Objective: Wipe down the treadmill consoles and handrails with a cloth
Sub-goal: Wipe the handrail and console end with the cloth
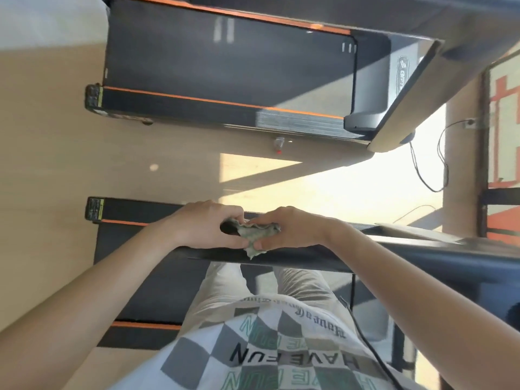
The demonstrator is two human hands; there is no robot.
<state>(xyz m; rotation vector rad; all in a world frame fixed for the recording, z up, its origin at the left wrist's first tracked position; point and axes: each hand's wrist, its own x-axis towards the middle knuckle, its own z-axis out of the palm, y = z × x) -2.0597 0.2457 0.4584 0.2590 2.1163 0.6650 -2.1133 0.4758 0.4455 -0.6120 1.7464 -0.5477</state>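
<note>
Sunlit floor (42, 136), arms outstretched, left hand (205, 228) and right hand (294, 229) together, fingers (238, 243) pinching cloth (253, 235) over handrail (309, 257)

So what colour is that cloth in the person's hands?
The cloth is a pale greyish green; it shows best in the head view.

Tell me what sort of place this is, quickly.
Most likely a gym or fitness room. Two treadmills stand side by side on a pale floor: the far treadmill with orange-edged deck, and the near treadmill, where the left hand and right hand hold a cloth at its black handrail.
</note>
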